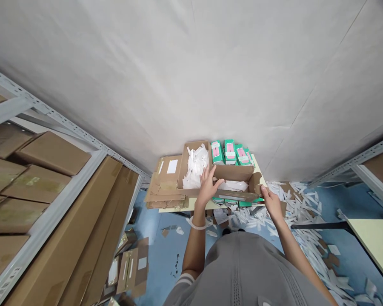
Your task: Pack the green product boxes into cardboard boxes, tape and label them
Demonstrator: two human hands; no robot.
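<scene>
A long open cardboard box [239, 171] lies across the front of the table, with white paper pieces [233, 185] inside. My right hand [272, 203] grips its right end flap between thumb and fingers. At the box's left end, my left hand [207, 185] is open, its fingers spread and thumb apart. Just left of it stands a larger cardboard box [184, 163] full of crumpled white paper strips [196, 165]. Several green boxes with pink labels [230, 151] stand behind the long box. More green boxes [245, 204] show partly under its front edge.
Flattened cardboard [162, 178] is stacked at the table's left. White paper strips [306, 208] litter the blue floor to the right. A shelf with cardboard boxes [32, 208] rises on the left, and a second table [375, 242] stands at right. The grey wall [194, 76] is behind.
</scene>
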